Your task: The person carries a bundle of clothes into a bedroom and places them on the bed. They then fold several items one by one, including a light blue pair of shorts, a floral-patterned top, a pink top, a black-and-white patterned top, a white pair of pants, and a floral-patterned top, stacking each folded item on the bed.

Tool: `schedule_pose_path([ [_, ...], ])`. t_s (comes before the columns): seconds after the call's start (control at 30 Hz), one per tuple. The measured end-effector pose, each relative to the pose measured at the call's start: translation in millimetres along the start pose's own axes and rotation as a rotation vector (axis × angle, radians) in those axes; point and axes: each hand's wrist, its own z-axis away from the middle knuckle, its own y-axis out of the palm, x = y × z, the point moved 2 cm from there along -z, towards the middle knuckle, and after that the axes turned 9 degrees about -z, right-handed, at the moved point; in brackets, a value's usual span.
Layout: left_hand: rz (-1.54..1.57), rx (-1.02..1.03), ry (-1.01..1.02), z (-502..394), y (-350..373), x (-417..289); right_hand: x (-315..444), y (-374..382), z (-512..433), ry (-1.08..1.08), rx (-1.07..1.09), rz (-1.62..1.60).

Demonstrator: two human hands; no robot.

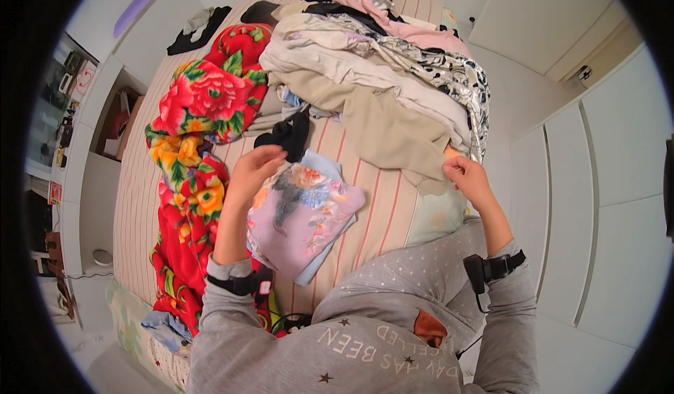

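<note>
My left hand (259, 168) is over the bed with its fingers loosely bent and nothing in them. It hovers at the upper left of a folded lilac garment with a flower print (303, 212). That garment lies on a folded light-blue cloth (321, 165). Just beyond my left fingertips is a small crumpled black garment (292, 133). My right hand (468, 179) pinches the right-hand edge of a beige garment (392, 125), which spreads across the front of a clothes heap. Beneath my right hand, part of a pale green cushion or pillow (439, 215) shows.
A red flowered blanket (216, 99) runs along the left of the striped bed (358, 220). Behind the beige garment are a whitish garment (358, 70), black-and-white patterned fabric (447, 70) and a pink garment (395, 22). White cabinets (616, 130) stand at right; shelves (97, 183) line the left.
</note>
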Motion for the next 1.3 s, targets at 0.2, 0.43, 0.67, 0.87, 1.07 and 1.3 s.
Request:
schedule_pose_path([
  [0.2, -0.350, 0.085, 0.349, -119, 93, -94, 26, -24, -61, -0.264, -0.181, 0.185],
  [0.43, -1.140, 0.326, 0.382, -238, 203, -69, 36, -60, -126, -0.348, -0.305, 0.274],
  [0.67, -1.281, 0.522, 0.218, -257, 222, -13, 41, -65, -194, -0.322, -0.152, 0.388],
  [0.87, -1.128, 0.708, 0.123, -279, 214, -20, 36, -57, -223, -0.271, -0.336, 0.385],
  [1.07, -0.859, 0.551, 0.035, -292, 208, -20, 62, -47, -186, -0.340, 0.014, 0.077],
  [1.3, 0.670, -0.110, -0.577, -274, 178, 0, 42, 2, -50, -0.232, 1.197, 0.034],
])
